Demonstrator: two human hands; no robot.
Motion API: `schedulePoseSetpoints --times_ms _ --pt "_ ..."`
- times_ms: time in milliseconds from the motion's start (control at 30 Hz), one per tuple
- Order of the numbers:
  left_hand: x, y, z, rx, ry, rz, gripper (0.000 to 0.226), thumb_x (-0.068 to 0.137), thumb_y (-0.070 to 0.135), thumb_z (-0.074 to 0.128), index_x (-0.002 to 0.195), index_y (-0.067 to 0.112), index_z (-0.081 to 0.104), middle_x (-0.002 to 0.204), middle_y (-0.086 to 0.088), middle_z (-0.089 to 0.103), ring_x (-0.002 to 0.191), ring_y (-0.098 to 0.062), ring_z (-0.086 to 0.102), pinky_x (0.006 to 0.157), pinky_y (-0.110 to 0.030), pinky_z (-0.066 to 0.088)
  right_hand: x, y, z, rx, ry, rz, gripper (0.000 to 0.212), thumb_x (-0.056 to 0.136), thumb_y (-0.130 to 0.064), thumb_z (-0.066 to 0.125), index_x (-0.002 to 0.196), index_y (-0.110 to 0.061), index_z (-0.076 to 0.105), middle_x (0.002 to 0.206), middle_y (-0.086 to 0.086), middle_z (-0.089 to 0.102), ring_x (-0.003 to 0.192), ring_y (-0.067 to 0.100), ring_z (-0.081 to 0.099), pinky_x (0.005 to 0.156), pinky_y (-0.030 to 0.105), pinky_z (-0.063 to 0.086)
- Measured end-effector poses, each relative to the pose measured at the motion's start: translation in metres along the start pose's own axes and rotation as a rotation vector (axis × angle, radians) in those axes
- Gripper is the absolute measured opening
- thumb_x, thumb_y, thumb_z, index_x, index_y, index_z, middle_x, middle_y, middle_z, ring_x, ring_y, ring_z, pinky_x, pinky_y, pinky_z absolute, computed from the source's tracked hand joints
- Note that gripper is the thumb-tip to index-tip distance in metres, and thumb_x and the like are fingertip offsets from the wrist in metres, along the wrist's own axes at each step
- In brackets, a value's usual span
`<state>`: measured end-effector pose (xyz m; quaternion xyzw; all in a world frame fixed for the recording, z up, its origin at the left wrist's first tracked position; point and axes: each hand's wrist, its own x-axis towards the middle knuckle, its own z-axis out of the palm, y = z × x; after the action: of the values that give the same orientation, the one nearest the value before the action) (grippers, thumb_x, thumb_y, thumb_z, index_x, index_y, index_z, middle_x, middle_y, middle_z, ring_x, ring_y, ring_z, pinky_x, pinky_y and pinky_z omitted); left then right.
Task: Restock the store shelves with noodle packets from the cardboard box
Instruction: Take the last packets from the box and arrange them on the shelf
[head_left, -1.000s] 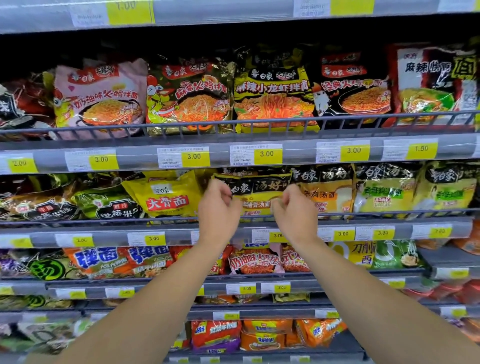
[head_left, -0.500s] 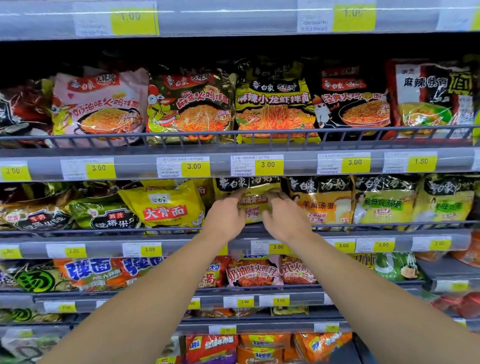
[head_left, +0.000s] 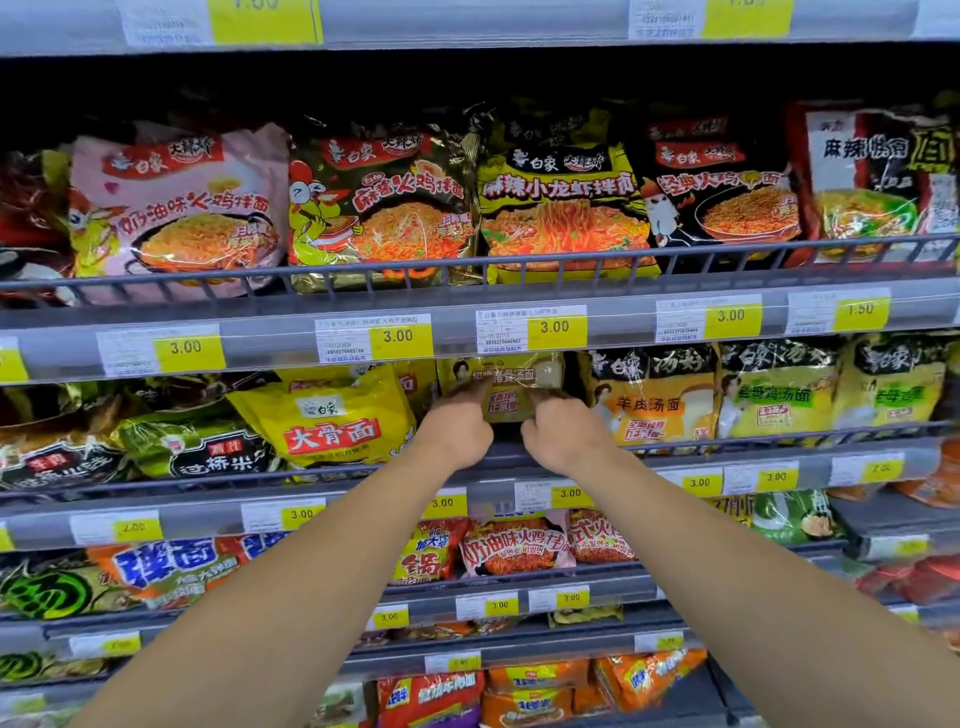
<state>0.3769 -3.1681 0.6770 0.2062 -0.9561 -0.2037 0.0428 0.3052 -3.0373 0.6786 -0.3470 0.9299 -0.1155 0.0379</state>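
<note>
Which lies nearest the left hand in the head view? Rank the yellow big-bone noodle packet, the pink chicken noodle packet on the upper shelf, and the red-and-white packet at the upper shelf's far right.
From the left hand:
1. Yellow big-bone noodle packet, just to its left, same shelf.
2. Pink chicken noodle packet, upper shelf, up-left.
3. Red-and-white packet, upper shelf, far right.

Yellow price tags (head_left: 555, 327) above the grip | wire shelf rail (head_left: 727, 249) higher up | grey shelf edge (head_left: 363, 499) just below.

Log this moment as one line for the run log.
step: shelving | left hand and right hand: on noodle packet | place: second shelf | cardboard box: unseen
</note>
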Motion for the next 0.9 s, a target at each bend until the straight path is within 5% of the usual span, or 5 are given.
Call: schedulePoseSetpoints --times_ms 267,433,567,900 --pt "-0.004 -0.009 -0.001 -0.062 -0.016 0.052 0.061 0.093 0.01 0.046 0.151 0.02 0.028 0.15 -0.014 0.04 0.133 -0.034 0.042 0.104 -0.03 0.037 -0.004 -0.009 0.0 0.118 -0.033 0.089 0.027 0.094 -0.022 0.047 0.092 0.0 0.062 0.075 0.009 0.056 0.079 0.031 0.055 0.063 0.031 0.04" --pt "-0.011 -0.016 -0.003 -0.099 -0.021 0.107 0.058 0.092 0.015 0.047 0.148 0.024 0.035 0.139 -0.014 0.053 0.122 -0.034 0.052 0.096 -0.031 0.044 -0.019 -0.014 0.002 0.095 0.023 0.074 0.044 0.092 -0.025 0.051 0.131 -0.004 0.054 0.123 0.018 0.056 0.113 0.034 0.054 0.089 0.037 0.047" --pt "-0.024 -0.014 -0.008 -0.122 0.028 0.15 0.049 0.093 0.023 0.052 0.142 0.017 0.046 0.128 -0.014 0.062 0.115 -0.031 0.056 0.092 -0.031 0.044 -0.04 -0.019 0.004 0.117 0.112 0.101 0.05 0.091 -0.026 0.055 0.138 -0.008 0.05 0.134 0.014 0.051 0.119 0.032 0.054 0.096 0.037 0.047" --pt "-0.143 -0.044 -0.015 -0.212 0.086 0.167 0.05 0.093 0.031 0.058 0.141 0.024 0.05 0.143 0.001 0.052 0.118 -0.02 0.058 0.098 -0.028 0.042 -0.144 -0.058 0.02 0.078 0.022 0.096 0.055 0.093 -0.032 0.053 0.144 -0.014 0.043 0.149 0.01 0.039 0.132 0.026 0.044 0.105 0.037 0.042"
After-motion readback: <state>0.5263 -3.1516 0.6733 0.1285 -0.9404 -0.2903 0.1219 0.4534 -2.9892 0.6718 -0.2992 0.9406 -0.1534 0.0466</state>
